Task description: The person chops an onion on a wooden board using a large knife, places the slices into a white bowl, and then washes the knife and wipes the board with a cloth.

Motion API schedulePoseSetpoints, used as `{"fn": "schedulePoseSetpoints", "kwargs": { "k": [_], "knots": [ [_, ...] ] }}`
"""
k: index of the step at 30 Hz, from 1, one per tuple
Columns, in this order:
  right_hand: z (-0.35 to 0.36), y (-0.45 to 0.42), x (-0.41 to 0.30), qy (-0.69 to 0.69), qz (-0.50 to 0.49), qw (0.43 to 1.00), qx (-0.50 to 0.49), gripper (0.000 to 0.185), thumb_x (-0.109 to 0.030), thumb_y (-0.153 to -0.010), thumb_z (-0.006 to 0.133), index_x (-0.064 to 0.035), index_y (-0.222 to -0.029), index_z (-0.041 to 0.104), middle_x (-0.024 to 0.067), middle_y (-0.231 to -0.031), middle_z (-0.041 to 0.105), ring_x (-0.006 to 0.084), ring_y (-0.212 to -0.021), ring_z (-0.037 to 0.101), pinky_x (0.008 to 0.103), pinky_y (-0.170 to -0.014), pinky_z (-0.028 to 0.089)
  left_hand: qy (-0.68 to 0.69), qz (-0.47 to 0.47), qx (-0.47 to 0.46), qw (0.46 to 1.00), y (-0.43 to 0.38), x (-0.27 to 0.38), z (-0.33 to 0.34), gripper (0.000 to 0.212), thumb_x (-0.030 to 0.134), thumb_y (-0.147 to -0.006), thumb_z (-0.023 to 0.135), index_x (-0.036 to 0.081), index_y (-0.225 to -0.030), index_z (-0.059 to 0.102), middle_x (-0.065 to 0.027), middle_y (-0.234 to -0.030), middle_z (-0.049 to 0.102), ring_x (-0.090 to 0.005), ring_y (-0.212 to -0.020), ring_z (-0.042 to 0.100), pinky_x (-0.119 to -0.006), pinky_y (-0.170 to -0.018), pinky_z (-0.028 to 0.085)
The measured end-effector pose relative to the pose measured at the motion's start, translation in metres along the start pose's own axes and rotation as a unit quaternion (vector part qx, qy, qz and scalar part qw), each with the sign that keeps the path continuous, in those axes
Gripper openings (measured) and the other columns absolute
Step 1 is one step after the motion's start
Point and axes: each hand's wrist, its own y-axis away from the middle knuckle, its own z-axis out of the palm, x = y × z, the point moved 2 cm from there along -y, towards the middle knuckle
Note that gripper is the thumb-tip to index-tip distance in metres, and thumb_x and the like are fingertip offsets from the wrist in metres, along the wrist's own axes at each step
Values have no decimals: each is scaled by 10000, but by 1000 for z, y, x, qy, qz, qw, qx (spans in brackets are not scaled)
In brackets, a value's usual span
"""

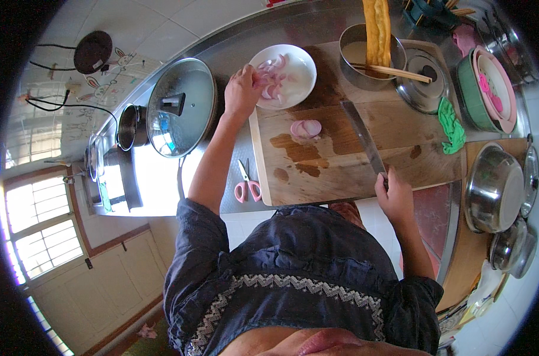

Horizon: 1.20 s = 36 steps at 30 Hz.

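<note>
My left hand [242, 91] is over the near-left rim of a white bowl [304, 91], its fingers closed against pinkish onion slices [271, 80]. More slices lie in the bowl beside a whitish content I cannot identify. My right hand [393, 189] grips the handle of a kitchen knife [363, 135] at the front edge of a wooden cutting board [398, 129]. The long blade lies over the board and points away from me. Between the knife and my left arm, a small stack of round onion slices [306, 129] rests near wet, dark patches on the wood.
Pink-handled scissors [247, 187] lie left of the board. Beyond them is a pan under a glass lid [182, 113]. Chopsticks [394, 72] and a fried dough stick [377, 40] rest on a metal pot [352, 35]. A metal lid [414, 95], green cloth [451, 127] and steel basin [492, 187] are rightward.
</note>
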Motion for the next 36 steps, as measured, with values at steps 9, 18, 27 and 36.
{"fn": "schedulePoseSetpoints", "kwargs": {
  "k": [9, 18, 27, 36],
  "knots": [
    [-1, 1, -1, 7, -16, 1000, 20, 153, -147, -900, 563, -1, -893, 521, 225, -652, 593, 414, -598, 613, 500, -516, 455, 28, 73, 94, 993, 13, 6, -11, 234, 80, -729, 734, 60, -873, 550, -99, -804, 611, -295, -798, 618, -405, -707, 493],
    [-1, 2, 3, 6, -15, 1000, 19, 154, -155, -901, 567, -4, -899, 539, 215, -674, 602, 402, -609, 619, 490, -524, 460, 77, 0, 73, 994, 7, 7, -12, 190, 163, -823, 711, 10, -927, 668, -139, -874, 682, -254, -782, 674, -342, -722, 526],
    [-4, 1, 2, -14, -2, 1000, 17, 147, -150, -895, 573, -6, -901, 548, 216, -736, 624, 397, -636, 625, 487, -554, 472, 149, -48, 40, 987, 0, -3, -8, 186, 81, -848, 625, 19, -1014, 682, -140, -901, 691, -205, -795, 664, -310, -745, 517],
    [-7, -1, 2, -32, 8, 999, 10, 164, -170, -907, 558, -6, -912, 556, 217, -750, 636, 421, -679, 631, 498, -583, 482, 365, -136, -226, 893, 102, 72, -22, 145, 19, -872, 625, 13, -1016, 635, -49, -901, 662, -103, -828, 613, -265, -754, 497]
  ]
}}
